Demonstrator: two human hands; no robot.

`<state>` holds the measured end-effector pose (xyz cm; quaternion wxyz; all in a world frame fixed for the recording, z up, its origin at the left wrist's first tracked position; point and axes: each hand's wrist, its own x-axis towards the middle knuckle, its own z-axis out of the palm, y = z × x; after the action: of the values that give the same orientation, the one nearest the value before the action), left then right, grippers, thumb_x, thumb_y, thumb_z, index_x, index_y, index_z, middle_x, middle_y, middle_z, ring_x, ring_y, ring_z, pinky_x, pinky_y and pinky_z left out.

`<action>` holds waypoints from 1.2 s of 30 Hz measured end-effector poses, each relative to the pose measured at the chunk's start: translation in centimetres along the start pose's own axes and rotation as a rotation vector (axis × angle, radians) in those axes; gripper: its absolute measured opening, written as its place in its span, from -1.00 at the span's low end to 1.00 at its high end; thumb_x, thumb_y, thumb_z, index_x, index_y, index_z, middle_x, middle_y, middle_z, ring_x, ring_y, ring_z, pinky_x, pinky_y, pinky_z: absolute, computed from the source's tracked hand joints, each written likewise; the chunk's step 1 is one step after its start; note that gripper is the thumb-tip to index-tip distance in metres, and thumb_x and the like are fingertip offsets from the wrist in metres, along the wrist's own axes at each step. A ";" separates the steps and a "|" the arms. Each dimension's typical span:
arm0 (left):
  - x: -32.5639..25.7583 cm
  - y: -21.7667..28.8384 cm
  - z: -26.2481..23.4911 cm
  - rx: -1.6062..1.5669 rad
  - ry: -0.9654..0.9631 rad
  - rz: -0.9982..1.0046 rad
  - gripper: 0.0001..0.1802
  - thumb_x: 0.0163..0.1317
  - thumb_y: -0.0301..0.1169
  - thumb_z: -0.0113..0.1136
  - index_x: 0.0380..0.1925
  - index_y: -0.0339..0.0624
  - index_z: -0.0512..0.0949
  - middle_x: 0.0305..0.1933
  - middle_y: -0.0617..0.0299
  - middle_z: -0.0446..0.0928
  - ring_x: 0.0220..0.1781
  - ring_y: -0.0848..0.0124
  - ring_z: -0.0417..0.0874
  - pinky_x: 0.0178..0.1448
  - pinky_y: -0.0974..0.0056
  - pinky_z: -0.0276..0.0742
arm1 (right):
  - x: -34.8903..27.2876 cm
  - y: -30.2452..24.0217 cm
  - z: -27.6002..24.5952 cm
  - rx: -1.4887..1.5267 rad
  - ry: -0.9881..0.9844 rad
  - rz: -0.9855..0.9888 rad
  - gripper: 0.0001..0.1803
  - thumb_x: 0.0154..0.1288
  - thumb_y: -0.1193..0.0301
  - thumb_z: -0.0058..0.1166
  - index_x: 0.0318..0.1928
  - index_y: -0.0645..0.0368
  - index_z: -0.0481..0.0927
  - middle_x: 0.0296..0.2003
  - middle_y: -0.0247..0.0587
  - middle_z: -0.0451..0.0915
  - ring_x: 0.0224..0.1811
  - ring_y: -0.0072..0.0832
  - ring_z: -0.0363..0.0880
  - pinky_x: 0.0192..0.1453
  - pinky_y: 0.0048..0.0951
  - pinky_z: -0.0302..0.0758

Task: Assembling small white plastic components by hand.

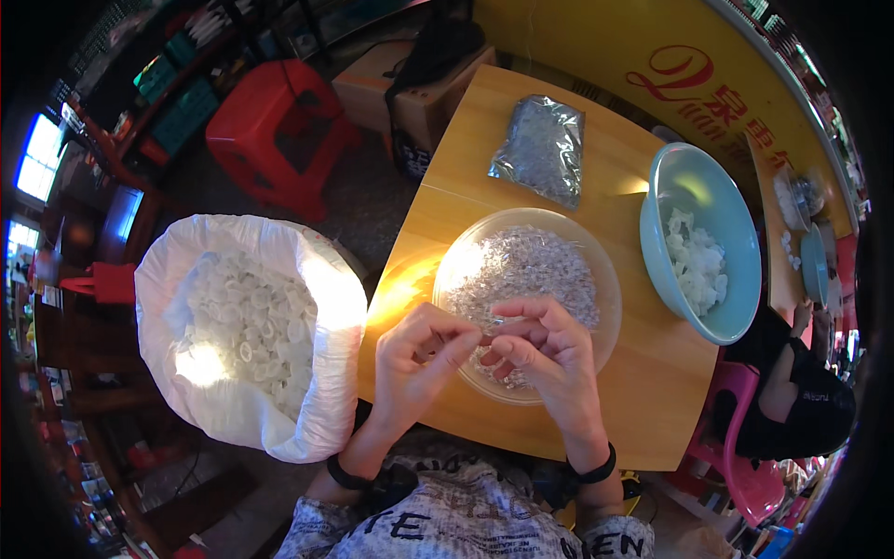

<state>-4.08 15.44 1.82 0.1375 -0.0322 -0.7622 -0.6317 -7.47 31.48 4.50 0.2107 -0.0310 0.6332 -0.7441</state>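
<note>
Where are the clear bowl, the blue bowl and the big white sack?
clear bowl (605,279), head view, right rim.
blue bowl (736,233), head view, bare inner wall.
white sack (335,363), head view, folded right edge.

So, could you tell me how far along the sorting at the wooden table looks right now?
Done: a small heap of white pieces lies in the light blue bowl. In hand: the left hand and right hand pinch a tiny piece together over the clear bowl. Left: the clear bowl remains well filled, the white sack is nearly full, and the clear packet lies unopened-looking.

Wood table: clear bowl, blue bowl, foil bag.
</note>
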 end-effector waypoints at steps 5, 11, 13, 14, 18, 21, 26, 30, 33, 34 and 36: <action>0.1 -0.5 -0.2 -0.633 0.028 -0.554 -0.90 0.24 -0.41 0.20 -0.32 -0.19 0.54 -0.57 0.52 0.39 -0.57 0.75 0.28 -0.51 0.60 0.11 | 0.3 1.1 0.2 -0.011 0.023 -0.083 -0.74 0.23 0.53 0.16 -0.06 0.26 0.53 -0.26 -0.22 0.63 -0.34 -0.67 0.59 -0.30 -0.69 0.54; 0.1 -0.8 -0.5 -0.661 -0.026 -0.606 -0.93 0.24 -0.45 0.17 -0.34 -0.19 0.50 -0.48 0.42 0.43 -0.54 0.68 0.33 -0.48 0.57 0.18 | 0.7 1.3 0.8 -0.100 0.081 -0.096 -0.87 0.20 0.55 0.18 -0.21 0.25 0.62 -0.32 -0.32 0.62 -0.36 -0.69 0.56 -0.30 -0.71 0.52; 0.1 -0.4 -0.7 -0.650 -0.030 -0.598 -0.93 0.25 -0.45 0.15 -0.34 -0.19 0.50 -0.48 0.42 0.43 -0.53 0.68 0.33 -0.47 0.56 0.19 | 0.5 1.4 0.9 -0.071 0.066 -0.100 -0.88 0.20 0.55 0.18 -0.22 0.25 0.62 -0.34 -0.33 0.60 -0.37 -0.71 0.54 -0.31 -0.71 0.51; 0.1 -0.2 -0.7 -0.640 -0.035 -0.594 -0.94 0.26 -0.44 0.14 -0.34 -0.19 0.51 -0.48 0.42 0.43 -0.52 0.67 0.33 -0.46 0.56 0.19 | 0.4 1.4 0.9 -0.070 0.065 -0.104 -0.88 0.20 0.55 0.18 -0.22 0.25 0.62 -0.34 -0.33 0.60 -0.37 -0.71 0.54 -0.31 -0.71 0.51; 0.1 -0.7 -0.6 -0.684 -0.053 -0.540 -0.86 0.28 -0.46 0.10 -0.18 -0.21 0.48 -0.37 0.38 0.46 -0.43 0.68 0.36 -0.35 0.57 0.27 | 0.6 2.0 0.9 -0.072 0.116 -0.159 -0.89 0.22 0.56 0.15 -0.22 0.24 0.59 -0.34 -0.35 0.59 -0.37 -0.71 0.53 -0.30 -0.70 0.52; 0.5 -0.6 -0.4 -0.838 -0.009 -0.504 -0.75 0.33 -0.50 -0.02 0.00 -0.22 0.35 -0.05 0.17 0.43 -0.12 0.52 0.47 -0.04 0.44 0.44 | 0.3 1.8 0.9 -0.011 0.158 -0.189 -0.89 0.24 0.57 0.12 -0.21 0.22 0.55 -0.30 -0.32 0.59 -0.34 -0.69 0.54 -0.28 -0.66 0.53; 0.1 -0.6 0.8 -0.682 -0.001 -0.413 -0.68 0.28 -0.67 -0.09 0.03 -0.22 0.29 0.20 0.02 0.29 0.35 0.22 0.28 0.34 0.22 0.29 | 0.3 2.0 1.1 -0.188 0.118 -0.294 -0.90 0.27 0.57 0.07 -0.20 0.21 0.52 -0.18 -0.23 0.60 -0.24 -0.64 0.56 -0.25 -0.62 0.54; -0.3 -1.2 1.0 -0.629 -0.006 -0.286 -0.67 0.24 -0.73 -0.05 -0.02 -0.22 0.29 0.23 0.01 0.25 0.37 0.20 0.25 0.35 0.20 0.27 | 0.3 1.8 1.4 -0.279 0.069 -0.330 -0.90 0.31 0.57 0.02 -0.17 0.23 0.49 -0.09 -0.15 0.57 -0.18 -0.60 0.55 -0.22 -0.60 0.54; -0.4 -2.0 0.6 -0.569 -0.112 -0.230 -0.74 0.21 -0.72 0.03 -0.13 -0.23 0.35 0.25 0.01 0.22 0.33 0.22 0.32 0.33 0.21 0.31 | 0.2 2.1 1.5 -0.183 0.028 -0.267 -0.90 0.33 0.56 -0.01 -0.16 0.24 0.47 -0.07 -0.14 0.55 -0.15 -0.57 0.55 -0.18 -0.59 0.54; -0.4 -2.2 0.7 -0.588 -0.102 -0.189 -0.72 0.19 -0.75 0.02 -0.12 -0.26 0.40 0.23 0.04 0.25 0.31 0.24 0.34 0.29 0.25 0.36 | 0.1 2.3 1.6 -0.117 0.028 -0.251 -0.90 0.33 0.53 0.00 -0.15 0.23 0.47 -0.07 -0.17 0.56 -0.12 -0.54 0.57 -0.15 -0.57 0.54; -0.6 -2.8 0.4 -0.600 -0.089 -0.142 -0.70 0.16 -0.79 0.01 -0.12 -0.29 0.45 0.22 0.07 0.28 0.29 0.26 0.36 0.24 0.28 0.40 | -0.2 2.5 1.6 -0.005 0.034 -0.236 -0.89 0.35 0.54 -0.03 -0.13 0.24 0.44 -0.06 -0.15 0.55 -0.12 -0.53 0.57 -0.12 -0.56 0.53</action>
<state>-4.19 15.32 -1.01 0.0436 -0.0456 -0.5475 -0.8344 -6.11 29.83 2.48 0.1107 -0.0930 0.6305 -0.7626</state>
